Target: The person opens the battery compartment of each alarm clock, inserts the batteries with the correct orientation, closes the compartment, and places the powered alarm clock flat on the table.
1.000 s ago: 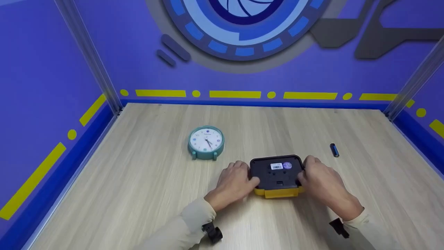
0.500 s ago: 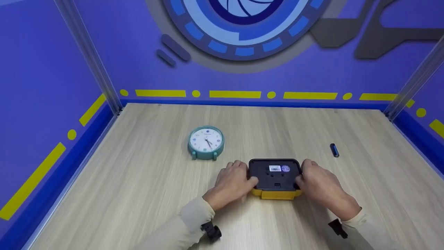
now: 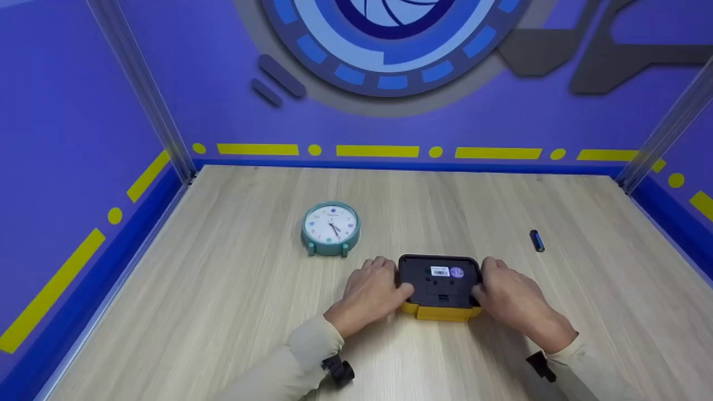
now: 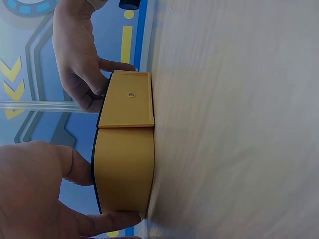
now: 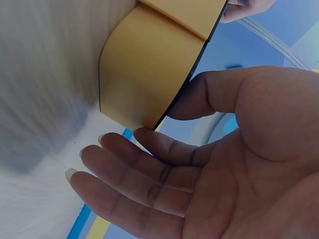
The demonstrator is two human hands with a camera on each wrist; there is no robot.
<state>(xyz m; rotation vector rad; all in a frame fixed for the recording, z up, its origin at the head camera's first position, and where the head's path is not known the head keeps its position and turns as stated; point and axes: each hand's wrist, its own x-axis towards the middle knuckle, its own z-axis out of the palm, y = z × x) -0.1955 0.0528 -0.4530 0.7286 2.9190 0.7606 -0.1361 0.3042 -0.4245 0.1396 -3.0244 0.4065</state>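
Note:
Between both hands a yellow clock (image 3: 441, 287) lies with its black back up, showing a white barcode label, a round purple sticker, small knobs and a battery cover. My left hand (image 3: 369, 292) grips its left end, thumb on the back's edge and fingers along the side. At the other end my right hand (image 3: 515, 295) holds it between thumb and index finger. In the right wrist view, the other fingers of the right hand (image 5: 199, 154) extend beside the clock's yellow side (image 5: 144, 69). The clock's face is hidden underneath.
A round teal alarm clock (image 3: 331, 228) lies face up, back left of the hands. Farther right lies a dark blue and black battery (image 3: 537, 240). Purple-blue panels (image 3: 356, 128) border the wooden table (image 3: 250, 278).
Both hands have drawn the yellow clock slightly toward the person and left, and its slight slant has straightened. The teal clock and battery stay in place.

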